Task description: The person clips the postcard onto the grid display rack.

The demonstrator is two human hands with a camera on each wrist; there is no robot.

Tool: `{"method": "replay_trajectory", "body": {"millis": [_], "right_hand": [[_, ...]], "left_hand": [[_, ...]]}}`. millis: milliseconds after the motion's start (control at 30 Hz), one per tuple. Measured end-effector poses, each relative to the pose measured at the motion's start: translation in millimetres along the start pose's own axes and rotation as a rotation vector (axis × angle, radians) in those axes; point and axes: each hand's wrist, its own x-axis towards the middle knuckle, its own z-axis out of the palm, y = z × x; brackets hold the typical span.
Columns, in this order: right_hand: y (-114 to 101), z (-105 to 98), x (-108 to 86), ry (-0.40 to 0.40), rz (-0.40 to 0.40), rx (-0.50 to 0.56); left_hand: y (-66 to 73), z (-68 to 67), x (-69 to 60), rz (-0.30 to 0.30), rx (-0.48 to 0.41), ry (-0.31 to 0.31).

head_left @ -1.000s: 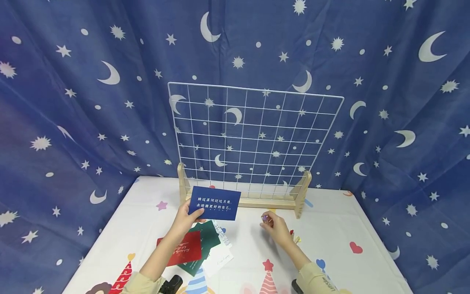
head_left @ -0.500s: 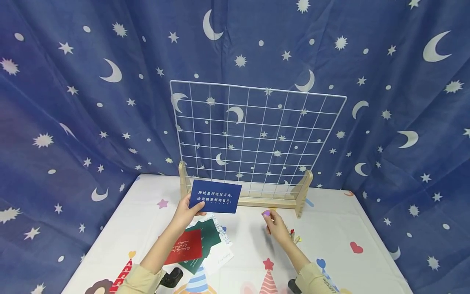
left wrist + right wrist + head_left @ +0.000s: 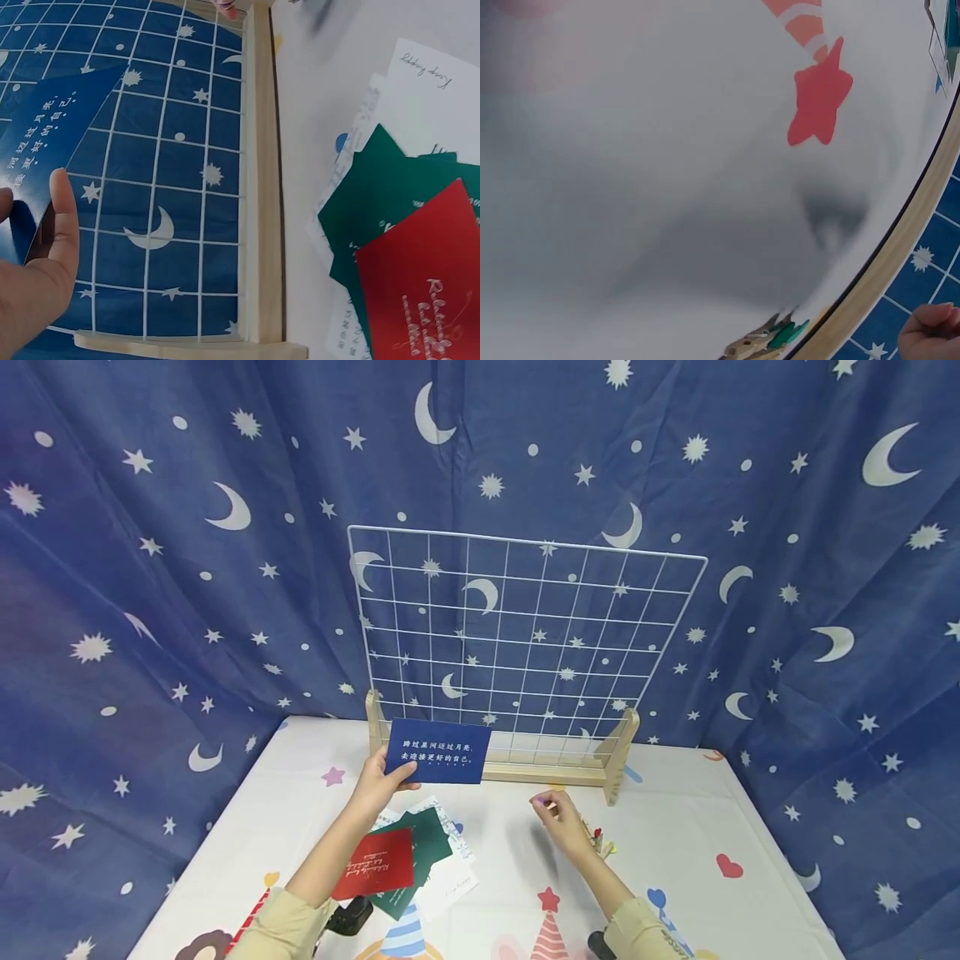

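My left hand (image 3: 377, 787) holds a dark blue card (image 3: 442, 752) by its left edge, thumb on the front. White Chinese lettering faces me, and the card is raised before the lower left of the white wire grid (image 3: 525, 542). In the left wrist view the blue card (image 3: 52, 127) stands tilted in front of the grid. My right hand (image 3: 566, 827) pinches a small purple-topped clip (image 3: 542, 801) between thumb and fingers, just in front of the grid's base; most of it is hidden. The right wrist view catches only curled fingertips (image 3: 934, 330) at its edge.
Two wooden feet and a wooden bar (image 3: 555, 773) support the grid. Red (image 3: 378, 864), green (image 3: 423, 835) and white cards (image 3: 450, 887) overlap on the table near my left forearm. Several decorated wooden clothespins (image 3: 754, 341) lie beside my right wrist. A star-and-moon curtain (image 3: 780, 610) hangs behind.
My left hand has lifted the blue card a little towards the grid. In my right fingers the purple clip has turned, and less of it shows now.
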Motion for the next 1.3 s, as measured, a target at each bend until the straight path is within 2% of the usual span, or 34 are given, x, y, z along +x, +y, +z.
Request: {"method": "replay_trajectory", "body": {"millis": [100, 300, 467, 633, 900, 1033, 1300], "right_hand": [[-2, 0, -0.6, 0.049, -0.069, -0.052], [-5, -1, -0.6, 0.022, -0.181, -0.031], [-8, 1, 0.1, 0.045, -0.253, -0.128], [-17, 2, -0.3, 0.041, -0.266, -0.180], [-27, 4, -4.2, 0.010, -0.250, -0.175], [-32, 3, -7.2, 0.001, -0.302, -0.194], [-42, -1, -13.4, -0.006, -0.457, -0.334]], "left_hand": [[5.8, -3.8, 1.2, 0.014, -0.009, -0.003], [15.8, -7.0, 2.9, 0.038, -0.005, 0.003], [20.3, -4.3, 5.2, 0.047, -0.023, 0.008], [25.7, -5.0, 6.8, 0.046, -0.054, 0.040], [33.8, -6.7, 9.4, 0.061, -0.073, 0.156], [33.9, -8.6, 9.9, 0.078, -0.048, 0.180], [40.0, -14.2, 11.3, 0.110, -0.036, 0.161]]}}
